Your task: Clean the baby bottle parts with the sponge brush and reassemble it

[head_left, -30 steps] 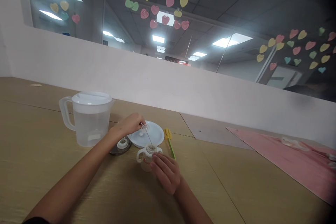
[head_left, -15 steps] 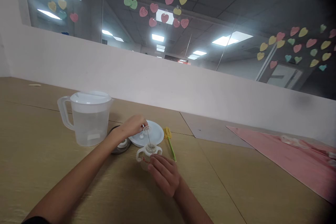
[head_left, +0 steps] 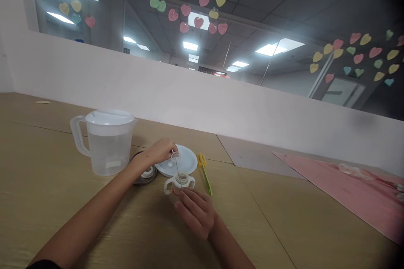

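Above the white plate, my left hand is closed in a pinch on a small whitish curved straw piece with a round white end. A thin wire-like rod slants from that piece down to my right hand, whose fingers are pressed together on its lower end. Just behind my right fingers stands a small two-handled bottle with its threaded mouth uncovered. My right hand hides part of the bottle's body, which has a reddish print.
A lidded clear jug stands at left. Beside my left wrist lies a dark round dish with a white ring part. A green-handled brush with a yellow sponge head lies right of the plate. Pink cloth covers the right side.
My right hand has shifted slightly left and down with the rod. My left hand stays almost in place over the plate.
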`<state>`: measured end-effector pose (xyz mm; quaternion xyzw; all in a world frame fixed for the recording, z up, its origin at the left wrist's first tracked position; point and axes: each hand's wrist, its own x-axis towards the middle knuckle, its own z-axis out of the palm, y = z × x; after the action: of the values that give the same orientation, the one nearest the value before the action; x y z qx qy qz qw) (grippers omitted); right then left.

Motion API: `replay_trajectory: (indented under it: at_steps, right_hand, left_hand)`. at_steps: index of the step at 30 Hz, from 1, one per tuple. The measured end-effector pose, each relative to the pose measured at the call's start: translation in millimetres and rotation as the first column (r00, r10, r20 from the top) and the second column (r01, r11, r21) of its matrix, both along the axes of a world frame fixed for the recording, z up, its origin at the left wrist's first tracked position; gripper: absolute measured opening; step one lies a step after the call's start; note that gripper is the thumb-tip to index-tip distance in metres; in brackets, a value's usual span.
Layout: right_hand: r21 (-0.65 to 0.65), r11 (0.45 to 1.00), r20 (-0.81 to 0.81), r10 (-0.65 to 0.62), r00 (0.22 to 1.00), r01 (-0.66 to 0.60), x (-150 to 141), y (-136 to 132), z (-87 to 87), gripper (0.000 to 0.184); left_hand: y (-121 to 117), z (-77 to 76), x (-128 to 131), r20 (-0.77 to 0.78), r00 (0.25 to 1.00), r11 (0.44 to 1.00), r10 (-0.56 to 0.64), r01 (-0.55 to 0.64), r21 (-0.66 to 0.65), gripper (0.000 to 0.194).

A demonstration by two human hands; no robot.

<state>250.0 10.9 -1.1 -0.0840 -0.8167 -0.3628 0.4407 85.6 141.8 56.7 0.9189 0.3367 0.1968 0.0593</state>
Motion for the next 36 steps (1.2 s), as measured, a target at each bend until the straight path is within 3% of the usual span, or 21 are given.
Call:
replay_trajectory:
  at_steps: [15, 36]
  right_hand:
    - [0.071, 0.997, -0.074, -0.028, 0.997, 0.034, 2.6, 0.8, 4.9, 0.008]
    - [0.049, 0.999, -0.049, -0.011, 0.999, 0.014, 4.0, 1.4, 3.4, 0.009]
  left_hand:
    - [1.4, -0.9, -1.3, 0.001, 1.000, 1.000, 0.009, -0.009, -0.006, 0.022]
    - [1.8, -1.4, -1.4, -0.008, 1.000, 1.000, -0.012, 0.012, -0.015, 0.026]
